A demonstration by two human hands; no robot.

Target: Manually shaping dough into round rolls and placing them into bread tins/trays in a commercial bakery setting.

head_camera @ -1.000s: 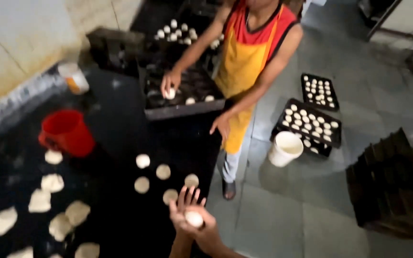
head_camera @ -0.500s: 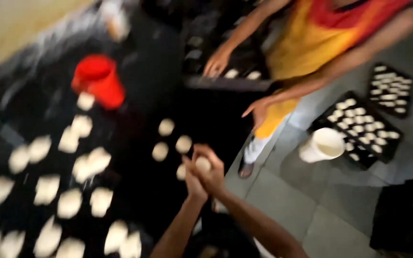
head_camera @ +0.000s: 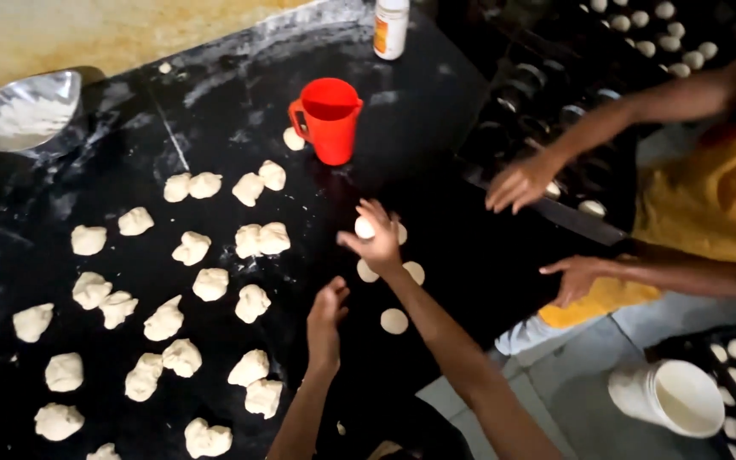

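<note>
My right hand (head_camera: 378, 243) is lifted over the table (head_camera: 436, 128), palm turned up, fingers curled loosely around a small round dough ball (head_camera: 365, 227) that rests against my fingertips. My left hand (head_camera: 327, 313) hangs lower and nearer to me, fingers half closed and holding nothing I can see. To shape this piece well, I judge I should bring both palms together around it and roll with light, even pressure, so the surface turns smooth and any seam tucks underneath; squeezing hard would flatten it or make it stick.

Just under my right hand lie the flattened rounds (head_camera: 393, 320), a few small discs set close together on the dark surface. To my left the rough dough pieces (head_camera: 189, 247) are spread across the floured table, torn and lumpy, lying apart or in touching pairs. Beyond my hand stands a red jug (head_camera: 327, 119) with its handle to the left, a small dough lump just beside it, and a white bottle (head_camera: 391, 27) stands near the far edge. A metal bowl of flour (head_camera: 25, 109) sits at the far left corner.

Across from me a co-worker's hand (head_camera: 521, 181) reaches over a dark baking tray (head_camera: 547, 111) with round wells, the other hand resting lower. A white bucket (head_camera: 666, 397) stands on the floor beside a tray of rounds.
</note>
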